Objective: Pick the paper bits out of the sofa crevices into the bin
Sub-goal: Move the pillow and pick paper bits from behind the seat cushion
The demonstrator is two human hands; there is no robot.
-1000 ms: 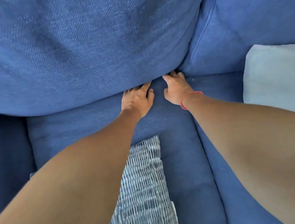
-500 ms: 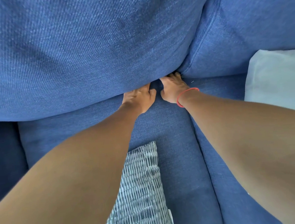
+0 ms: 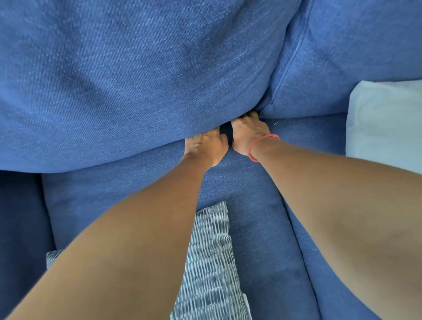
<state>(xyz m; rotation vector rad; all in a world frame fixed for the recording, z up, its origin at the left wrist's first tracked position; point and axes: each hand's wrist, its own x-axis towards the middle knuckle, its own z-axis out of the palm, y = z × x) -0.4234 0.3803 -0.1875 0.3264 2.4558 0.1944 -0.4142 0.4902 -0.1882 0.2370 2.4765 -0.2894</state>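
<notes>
Both my hands reach into the crevice where the big blue back cushion (image 3: pixel 125 73) meets the blue seat cushion (image 3: pixel 247 182). My left hand (image 3: pixel 207 147) lies palm down on the seat, its fingertips hidden under the back cushion. My right hand (image 3: pixel 249 132), with a red band on the wrist, has its fingers pushed into the dark gap at the corner between the two back cushions. A tiny pale speck (image 3: pixel 275 123) lies on the seat just right of it. No paper shows in either hand; the fingertips are hidden. No bin is in view.
A second blue back cushion (image 3: pixel 362 31) stands at the right. A pale pillow (image 3: pixel 396 128) rests on the seat at the right edge. A grey-and-white patterned cushion (image 3: pixel 209 274) lies on the seat under my left forearm.
Both hands have slid further into the crevice and closer together; more of the fingers are now covered by the back cushion. The view has moved closer to the sofa.
</notes>
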